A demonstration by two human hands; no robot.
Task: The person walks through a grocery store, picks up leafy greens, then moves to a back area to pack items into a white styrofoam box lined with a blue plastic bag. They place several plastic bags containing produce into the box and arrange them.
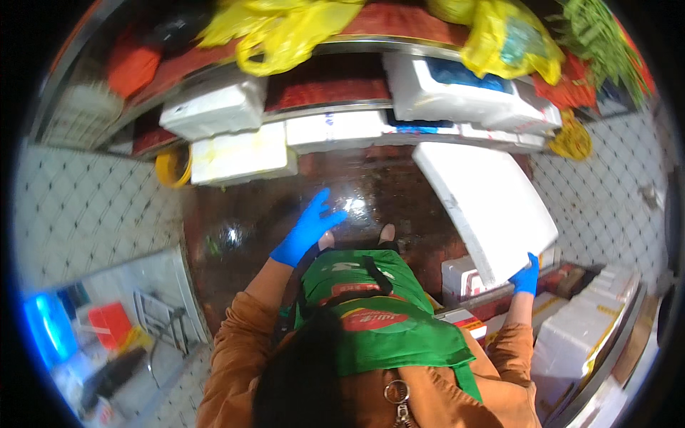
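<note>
A large white foam lid or slab (489,206) is held up at my right by my right hand (526,277), which wears a blue glove and grips the slab's lower corner. The slab's far end reaches toward the lower shelf. My left hand (309,227), gloved in blue too, is raised over the wet dark floor with its fingers apart and holds nothing. Beneath my arms is a green apron (369,299) over an orange-brown jacket.
Ahead is shelving with yellow plastic bags (289,37), white foam boxes (449,91) and leafy greens (599,48). A yellow bucket (174,166) stands beside a foam box (241,158). More foam boxes (580,315) are at the lower right. Tiled floor (85,198) lies at left.
</note>
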